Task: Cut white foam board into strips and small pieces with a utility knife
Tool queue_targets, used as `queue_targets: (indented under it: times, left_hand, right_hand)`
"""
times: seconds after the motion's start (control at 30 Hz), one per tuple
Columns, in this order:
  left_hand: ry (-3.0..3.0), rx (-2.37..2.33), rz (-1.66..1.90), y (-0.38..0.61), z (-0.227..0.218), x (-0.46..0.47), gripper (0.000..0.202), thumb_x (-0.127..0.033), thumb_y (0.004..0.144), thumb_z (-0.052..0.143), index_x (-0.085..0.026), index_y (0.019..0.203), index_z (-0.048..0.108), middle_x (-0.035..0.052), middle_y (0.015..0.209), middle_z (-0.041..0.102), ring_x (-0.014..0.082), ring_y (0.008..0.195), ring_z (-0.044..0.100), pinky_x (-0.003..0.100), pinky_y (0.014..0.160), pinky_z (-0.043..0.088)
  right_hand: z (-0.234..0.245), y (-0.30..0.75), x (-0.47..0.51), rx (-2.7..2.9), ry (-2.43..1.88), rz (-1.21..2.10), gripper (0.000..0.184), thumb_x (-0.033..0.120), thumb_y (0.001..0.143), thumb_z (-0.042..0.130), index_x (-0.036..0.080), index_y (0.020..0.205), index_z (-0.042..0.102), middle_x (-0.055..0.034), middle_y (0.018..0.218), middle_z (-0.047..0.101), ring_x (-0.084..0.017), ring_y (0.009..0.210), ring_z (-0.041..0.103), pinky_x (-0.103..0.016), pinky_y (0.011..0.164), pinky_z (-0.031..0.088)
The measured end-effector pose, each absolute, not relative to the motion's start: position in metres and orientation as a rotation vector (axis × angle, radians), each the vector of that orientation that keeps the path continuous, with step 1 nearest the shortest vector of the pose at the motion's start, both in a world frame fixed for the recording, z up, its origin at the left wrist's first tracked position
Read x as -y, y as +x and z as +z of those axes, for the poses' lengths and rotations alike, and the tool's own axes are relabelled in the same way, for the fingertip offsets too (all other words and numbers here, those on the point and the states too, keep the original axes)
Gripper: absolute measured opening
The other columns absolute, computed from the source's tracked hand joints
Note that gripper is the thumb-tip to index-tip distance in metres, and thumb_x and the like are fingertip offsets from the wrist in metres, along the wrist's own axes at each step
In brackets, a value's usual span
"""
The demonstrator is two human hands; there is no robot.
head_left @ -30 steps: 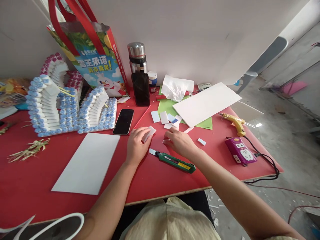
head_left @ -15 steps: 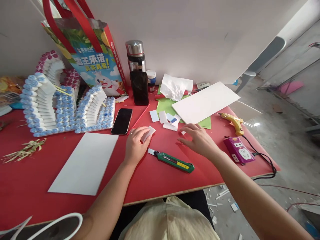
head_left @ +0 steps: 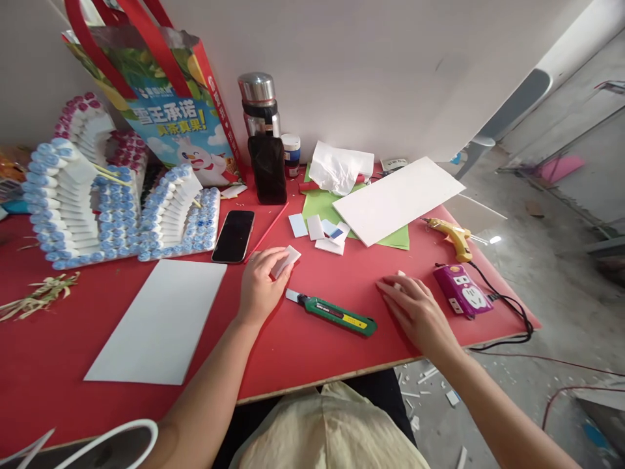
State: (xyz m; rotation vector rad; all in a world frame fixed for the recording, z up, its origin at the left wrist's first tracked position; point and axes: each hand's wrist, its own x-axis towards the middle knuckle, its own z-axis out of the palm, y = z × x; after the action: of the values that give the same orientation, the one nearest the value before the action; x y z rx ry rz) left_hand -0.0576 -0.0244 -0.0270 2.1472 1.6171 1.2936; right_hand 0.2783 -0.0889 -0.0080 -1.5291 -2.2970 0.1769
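Note:
My left hand (head_left: 261, 283) is closed on a small white foam board piece (head_left: 286, 262), pinched between thumb and fingers just above the red table. On the right side of the table my right hand (head_left: 415, 306) lies low with its fingers stretched out to the left. A small white scrap (head_left: 400, 277) shows at the far side of those fingers, partly hidden by them. Between the two hands rests a green utility knife (head_left: 336, 314), its blade out and pointing left. Beyond it lie several small white and blue board pieces (head_left: 315, 228) in a loose cluster.
A white board (head_left: 159, 322) lies at left; another white board (head_left: 400, 200) rests on green paper (head_left: 316, 205). Two phones, including a flat one (head_left: 233, 236), a thermos (head_left: 257, 98), a yellow glue gun (head_left: 452, 236) and a purple power socket (head_left: 463, 291) stand around. Blue-and-white models (head_left: 73, 202) fill the left back.
My right hand has moved right and toward me, down onto the table, and the small white scrap has shifted right with it. My left hand keeps holding the foam board piece.

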Motion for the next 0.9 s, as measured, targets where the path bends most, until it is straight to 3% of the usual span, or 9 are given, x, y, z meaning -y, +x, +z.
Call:
queue_targets:
  times: [0.1,0.2,0.27,0.33,0.43,0.57,0.77,0.83,0.9]
  left_hand:
    - [2.129,-1.632,1.303,-0.057,-0.026,0.026,0.017,-0.025,0.090,0.065,-0.023,0.107,0.069,0.0068,0.114,0.072,0.0239,0.106,0.066,0.042,0.095,0.051]
    - [2.126,-1.604,1.317,-0.054,-0.025,0.025,0.018,-0.024,0.090,0.065,-0.023,0.108,0.069,0.0067,0.113,0.073,0.0235,0.105,0.065,0.041,0.095,0.052]
    - [2.123,-1.581,1.332,-0.052,-0.023,0.025,0.020,-0.025,0.090,0.066,-0.023,0.110,0.068,0.0066,0.113,0.072,0.0236,0.105,0.065,0.041,0.095,0.052]
    - [2.124,-1.573,1.336,-0.050,-0.022,0.025,0.024,-0.025,0.090,0.067,-0.023,0.113,0.066,0.0065,0.113,0.072,0.0241,0.105,0.064,0.041,0.094,0.052]
    - [2.124,-1.563,1.322,-0.050,-0.020,0.027,0.032,-0.026,0.089,0.067,-0.024,0.121,0.064,0.0070,0.112,0.071,0.0241,0.105,0.064,0.040,0.093,0.053]
    - [2.166,-1.517,1.227,-0.051,-0.021,0.033,0.040,-0.023,0.092,0.062,-0.027,0.132,0.058,0.0086,0.121,0.068,0.0248,0.115,0.062,0.042,0.099,0.052]
    - [2.229,-1.402,1.167,-0.046,-0.007,0.035,0.055,-0.017,0.098,0.047,-0.032,0.150,0.039,0.0077,0.150,0.050,0.0261,0.146,0.038,0.051,0.117,0.037]
    - [2.139,-1.362,1.248,-0.042,0.015,0.041,0.049,-0.019,0.098,0.049,-0.030,0.145,0.048,0.0078,0.148,0.053,0.0259,0.142,0.044,0.049,0.115,0.042]
    - [2.096,-1.234,1.185,-0.042,0.041,0.057,0.032,-0.022,0.097,0.052,-0.030,0.124,0.066,0.0059,0.132,0.066,0.0256,0.126,0.059,0.047,0.108,0.049]
  right_hand:
    - [-0.008,0.318,0.149,2.263,-1.542,0.123,0.036,0.022,0.097,0.049,0.029,0.128,0.065,-0.0116,0.120,0.067,-0.029,0.113,0.062,-0.045,0.094,0.051]
    - [-0.004,0.355,0.198,2.294,-1.693,-0.006,0.027,0.032,0.093,0.058,0.029,0.119,0.066,-0.0075,0.095,0.073,-0.025,0.085,0.071,-0.036,0.071,0.056]
    - [0.002,0.367,0.213,2.276,-1.810,-0.096,0.016,0.036,0.094,0.056,0.028,0.102,0.067,-0.0044,0.090,0.073,-0.019,0.065,0.069,-0.029,0.050,0.049]
    - [0.008,0.364,0.209,2.174,-1.913,-0.219,0.017,0.038,0.096,0.054,0.025,0.096,0.065,-0.0030,0.086,0.071,-0.015,0.053,0.063,-0.027,0.041,0.041]
    - [0.018,0.337,0.179,2.063,-1.833,-0.266,0.014,0.034,0.096,0.057,0.022,0.098,0.065,-0.0024,0.081,0.070,-0.012,0.051,0.058,-0.026,0.049,0.041]
    - [0.031,0.278,0.127,2.070,-1.537,-0.071,0.011,0.023,0.094,0.060,0.019,0.101,0.067,-0.0036,0.080,0.070,-0.012,0.061,0.061,-0.024,0.060,0.044]
    - [0.058,0.211,0.083,1.980,-1.345,0.266,0.018,0.025,0.096,0.054,0.018,0.092,0.071,-0.0053,0.073,0.069,-0.013,0.058,0.058,-0.026,0.057,0.044]
    - [0.069,0.213,0.086,1.896,-1.334,0.574,0.022,0.029,0.097,0.055,0.019,0.086,0.071,-0.0042,0.068,0.067,-0.013,0.054,0.056,-0.025,0.052,0.043]
    - [0.077,0.228,0.104,1.901,-1.310,0.887,0.030,0.034,0.098,0.055,0.020,0.077,0.070,-0.0023,0.061,0.064,-0.012,0.048,0.052,-0.024,0.046,0.041]
